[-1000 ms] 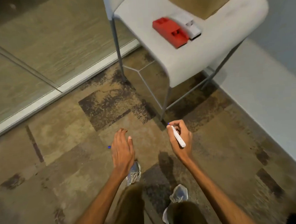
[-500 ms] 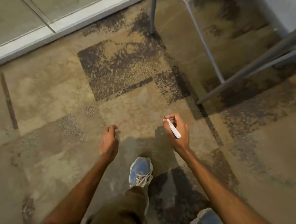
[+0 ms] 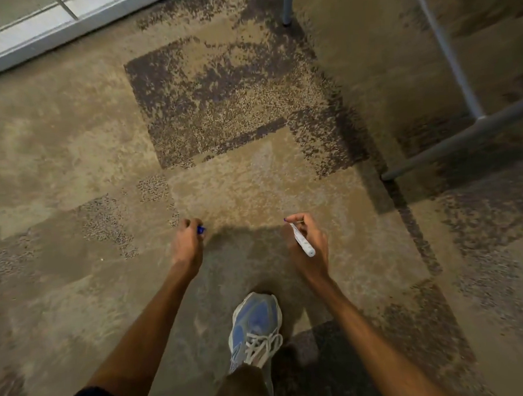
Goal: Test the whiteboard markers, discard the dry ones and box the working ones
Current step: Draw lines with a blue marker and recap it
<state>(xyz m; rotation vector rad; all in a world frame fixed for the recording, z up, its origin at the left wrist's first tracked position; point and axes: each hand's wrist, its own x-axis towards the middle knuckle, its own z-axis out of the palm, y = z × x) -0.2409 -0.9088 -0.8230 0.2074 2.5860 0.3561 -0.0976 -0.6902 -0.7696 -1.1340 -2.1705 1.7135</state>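
My right hand (image 3: 307, 244) pinches a white whiteboard marker (image 3: 302, 240) with its blue tip (image 3: 285, 219) bare and pointing up and away from me. My left hand (image 3: 187, 244) is curled round a small blue marker cap (image 3: 200, 230), which peeks out past the fingers. Both hands hang low over the carpet, about a forearm's length apart. No box, bin or whiteboard is in view.
Patterned brown and dark carpet (image 3: 218, 108) fills the view. Grey metal chair legs (image 3: 453, 143) stand at the right and top right (image 3: 287, 3). A pale glass-wall base rail (image 3: 30, 43) runs along the top left. My blue shoe (image 3: 256, 326) steps forward between my arms.
The view has tipped down, so the chair seat with the red and white cases has left the frame. My left hand has curled tighter and the blue cap now shows.
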